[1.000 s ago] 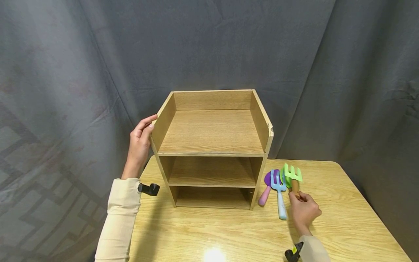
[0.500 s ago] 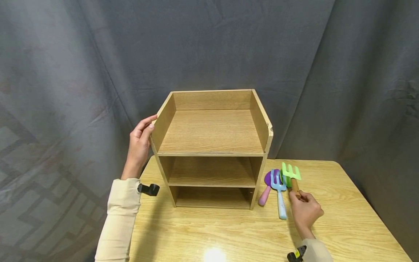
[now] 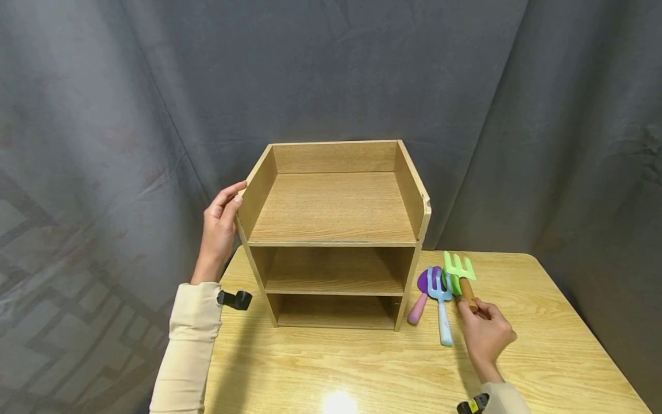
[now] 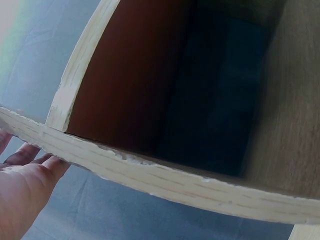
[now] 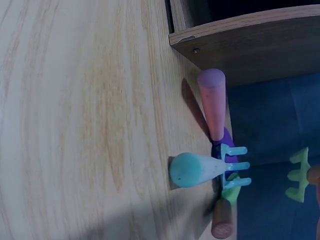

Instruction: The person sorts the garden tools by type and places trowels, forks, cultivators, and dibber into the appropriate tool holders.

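Observation:
My left hand (image 3: 218,230) rests its fingertips against the left side panel of a small wooden shelf unit (image 3: 333,207), near the top edge; in the left wrist view the fingers lie along the panel's outer face. On the right, my right hand (image 3: 486,333) pinches the brown handle of a light-green hand fork (image 3: 459,269), its tines pointing away from me. Beneath and beside it lie a blue hand fork (image 3: 443,322), a purple trowel with a pink handle (image 3: 418,309) and a green trowel (image 5: 231,194) with a brown handle, partly covered by the blue fork.
The shelf unit has a walled top and two lower compartments, standing on a light wood table (image 3: 320,362). A grey curtain (image 3: 331,69) hangs behind and around the table. The tools lie close to the unit's right side panel (image 5: 250,60).
My right hand has drawn slightly right and toward me with the green fork, whose tines have swung a little left and up in view. The left hand stays on the shelf unit.

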A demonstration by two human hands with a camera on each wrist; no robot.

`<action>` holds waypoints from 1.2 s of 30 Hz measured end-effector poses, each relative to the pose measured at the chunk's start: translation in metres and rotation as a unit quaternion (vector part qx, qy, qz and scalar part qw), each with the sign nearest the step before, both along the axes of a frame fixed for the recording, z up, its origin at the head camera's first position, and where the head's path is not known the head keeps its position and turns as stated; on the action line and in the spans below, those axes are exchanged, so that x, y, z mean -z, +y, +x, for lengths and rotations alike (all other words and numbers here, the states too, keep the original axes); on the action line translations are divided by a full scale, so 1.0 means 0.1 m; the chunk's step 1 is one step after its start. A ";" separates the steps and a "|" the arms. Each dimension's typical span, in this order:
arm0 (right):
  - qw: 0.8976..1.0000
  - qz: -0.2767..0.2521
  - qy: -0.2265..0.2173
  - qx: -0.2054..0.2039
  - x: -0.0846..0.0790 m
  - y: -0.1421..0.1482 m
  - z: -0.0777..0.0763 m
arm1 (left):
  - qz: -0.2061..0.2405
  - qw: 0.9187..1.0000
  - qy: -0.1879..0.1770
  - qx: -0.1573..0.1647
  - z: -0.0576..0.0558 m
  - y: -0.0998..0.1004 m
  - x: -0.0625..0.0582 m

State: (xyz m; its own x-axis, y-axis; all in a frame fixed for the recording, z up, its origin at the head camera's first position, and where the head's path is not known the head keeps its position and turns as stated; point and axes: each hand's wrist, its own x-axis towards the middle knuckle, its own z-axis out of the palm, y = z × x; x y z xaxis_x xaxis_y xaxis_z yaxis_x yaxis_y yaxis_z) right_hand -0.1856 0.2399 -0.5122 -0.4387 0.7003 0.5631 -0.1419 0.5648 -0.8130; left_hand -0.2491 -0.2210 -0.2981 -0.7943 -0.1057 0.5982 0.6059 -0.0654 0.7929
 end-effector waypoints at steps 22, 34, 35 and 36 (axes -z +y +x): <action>0.999 -0.023 0.022 -0.031 -0.30 -0.06 0.13 | 0.015 1.000 0.019 -0.006 0.02 0.00 -0.01; 0.998 -0.019 0.048 -0.045 -0.47 -0.07 0.22 | 0.017 1.000 0.022 0.002 0.02 0.00 -0.01; 0.997 -0.019 0.050 -0.046 -0.48 -0.07 0.22 | 0.015 1.000 0.020 0.001 0.02 0.00 -0.01; 0.997 -0.018 0.051 -0.046 -0.49 -0.07 0.23 | 0.013 1.000 0.019 0.000 0.02 0.00 -0.01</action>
State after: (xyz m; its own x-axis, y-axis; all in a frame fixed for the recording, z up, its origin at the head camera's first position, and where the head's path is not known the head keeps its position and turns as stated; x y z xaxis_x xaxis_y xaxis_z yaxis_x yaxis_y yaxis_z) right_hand -0.1628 0.2333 -0.4630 -0.4438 0.6803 0.5833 -0.2759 0.5156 -0.8112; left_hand -0.2475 -0.2212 -0.2967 -0.7708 -0.1209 0.6255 0.6358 -0.0854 0.7671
